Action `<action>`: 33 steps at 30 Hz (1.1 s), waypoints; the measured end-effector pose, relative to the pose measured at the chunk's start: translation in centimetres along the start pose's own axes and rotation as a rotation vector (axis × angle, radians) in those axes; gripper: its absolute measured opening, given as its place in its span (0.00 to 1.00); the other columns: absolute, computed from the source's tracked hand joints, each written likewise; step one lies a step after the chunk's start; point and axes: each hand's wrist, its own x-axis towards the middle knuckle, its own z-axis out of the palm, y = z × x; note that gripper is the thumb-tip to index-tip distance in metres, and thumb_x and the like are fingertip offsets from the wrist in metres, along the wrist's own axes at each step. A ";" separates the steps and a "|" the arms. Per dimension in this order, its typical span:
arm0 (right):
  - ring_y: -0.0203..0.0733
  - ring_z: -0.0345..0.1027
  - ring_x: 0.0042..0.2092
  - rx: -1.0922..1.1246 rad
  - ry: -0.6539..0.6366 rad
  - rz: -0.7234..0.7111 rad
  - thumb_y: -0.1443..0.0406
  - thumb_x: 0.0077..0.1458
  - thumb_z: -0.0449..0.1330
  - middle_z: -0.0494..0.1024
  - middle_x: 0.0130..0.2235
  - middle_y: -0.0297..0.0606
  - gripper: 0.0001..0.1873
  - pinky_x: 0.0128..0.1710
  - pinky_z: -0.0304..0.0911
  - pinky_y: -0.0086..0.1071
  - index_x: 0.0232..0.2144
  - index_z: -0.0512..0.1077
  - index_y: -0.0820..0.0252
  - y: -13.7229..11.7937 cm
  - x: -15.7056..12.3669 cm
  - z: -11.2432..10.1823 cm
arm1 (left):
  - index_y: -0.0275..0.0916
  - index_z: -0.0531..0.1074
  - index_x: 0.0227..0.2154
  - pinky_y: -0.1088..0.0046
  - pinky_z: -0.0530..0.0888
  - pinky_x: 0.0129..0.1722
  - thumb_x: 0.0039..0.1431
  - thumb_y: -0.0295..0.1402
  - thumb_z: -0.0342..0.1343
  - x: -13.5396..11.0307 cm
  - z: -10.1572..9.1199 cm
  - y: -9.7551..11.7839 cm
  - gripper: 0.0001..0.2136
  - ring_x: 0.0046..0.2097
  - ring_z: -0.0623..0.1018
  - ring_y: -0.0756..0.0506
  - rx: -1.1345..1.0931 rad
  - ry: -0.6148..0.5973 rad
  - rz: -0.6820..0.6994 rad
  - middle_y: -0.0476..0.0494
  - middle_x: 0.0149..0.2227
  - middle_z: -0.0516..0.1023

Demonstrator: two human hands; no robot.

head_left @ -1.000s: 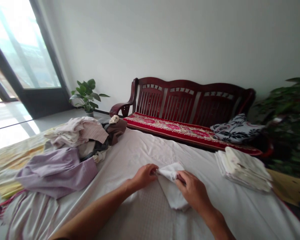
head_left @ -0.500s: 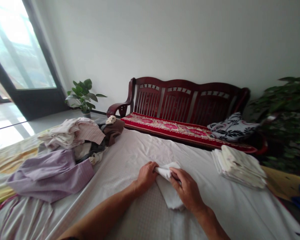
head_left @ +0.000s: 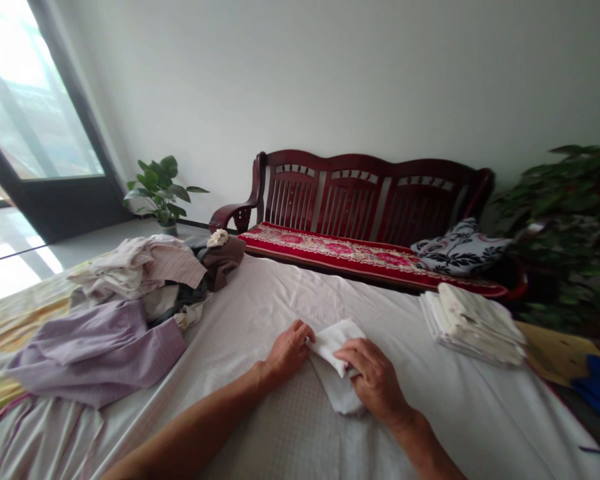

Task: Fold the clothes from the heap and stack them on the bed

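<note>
Head view: the person's two bare hands work on a small white cloth (head_left: 349, 399) lying, partly folded, on a pale bedsheet (head_left: 253, 310), in front of the person. The left hand (head_left: 286, 353) pinches the cloth's left corner between thumb and bent fingers. The right hand (head_left: 377, 380) has its fingers curled over the upper flap, pinching near its edge; the thumb tip is partly hidden, so its exact contact cannot be told.

Change against the frame half a second earlier: the flap was bunched into a narrow roll between the hands; it now lies broader, with a point hanging toward the person beside the right fingertips. Both hands remain on the cloth. The whole scene sits slightly further left in view.

Containers: one plant pot (head_left: 169, 229) on the floor near the door, holding a leafy green plant (head_left: 163, 183); soil not discernible.

Surroundings: to the left, a loose heap with a lilac garment (head_left: 93, 350) nearest, a striped pale garment (head_left: 174, 264) and a brown garment (head_left: 225, 259) behind. To the right, a stack of folded pale cloths (head_left: 477, 327), well apart from the hands. Beyond, a dark red wooden bench (head_left: 350, 193) bears a floral runner (head_left: 325, 247) and a leaf-patterned cushion (head_left: 463, 250)
</note>
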 end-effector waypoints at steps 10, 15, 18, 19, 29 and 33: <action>0.42 0.70 0.40 -0.042 -0.163 -0.073 0.83 0.45 0.49 0.77 0.38 0.36 0.31 0.41 0.67 0.35 0.44 0.76 0.53 -1.7 -1.4 -0.8 | 0.41 0.71 0.37 0.74 0.68 0.45 0.50 0.18 0.45 -0.4 -0.1 0.3 0.17 0.42 0.71 0.48 0.082 -0.064 0.060 0.47 0.41 0.71; 0.43 0.69 0.41 -0.044 -0.236 -0.050 0.82 0.44 0.50 0.77 0.38 0.36 0.31 0.43 0.67 0.36 0.45 0.75 0.52 -2.2 -1.8 -1.2 | 0.41 0.72 0.37 0.74 0.67 0.45 0.49 0.17 0.45 -0.4 -0.2 0.6 0.17 0.42 0.72 0.47 0.088 -0.061 0.073 0.46 0.41 0.72; 0.43 0.69 0.41 -0.022 -0.270 -0.034 0.81 0.47 0.51 0.77 0.39 0.36 0.28 0.44 0.66 0.37 0.45 0.75 0.53 -2.3 -2.1 -1.4 | 0.41 0.73 0.36 0.74 0.68 0.45 0.46 0.17 0.45 -0.4 -0.2 0.5 0.18 0.42 0.72 0.47 0.074 -0.038 0.094 0.46 0.40 0.72; 0.43 0.69 0.42 -0.015 -0.282 -0.026 0.80 0.48 0.52 0.77 0.39 0.36 0.26 0.44 0.66 0.37 0.45 0.75 0.53 -2.4 -2.1 -1.5 | 0.41 0.73 0.36 0.74 0.68 0.44 0.45 0.16 0.45 -0.4 -0.2 0.4 0.19 0.42 0.72 0.47 0.069 -0.033 0.097 0.46 0.40 0.72; 0.45 0.67 0.45 0.056 -0.350 0.010 0.64 0.62 0.59 0.75 0.43 0.39 0.10 0.47 0.63 0.40 0.46 0.74 0.53 -2.4 -3.2 -1.8 | 0.39 0.77 0.31 0.74 0.70 0.45 0.49 0.19 0.46 1.5 -2.4 1.0 0.16 0.39 0.76 0.47 0.034 -0.213 -0.018 0.46 0.35 0.78; 0.43 0.67 0.45 0.062 -0.333 0.063 0.65 0.66 0.54 0.75 0.42 0.38 0.10 0.47 0.63 0.39 0.45 0.74 0.52 -2.2 -3.9 -1.4 | 0.38 0.77 0.36 0.73 0.70 0.41 0.58 0.28 0.48 2.6 -2.6 2.2 0.11 0.38 0.77 0.46 0.132 -0.234 -0.145 0.44 0.36 0.81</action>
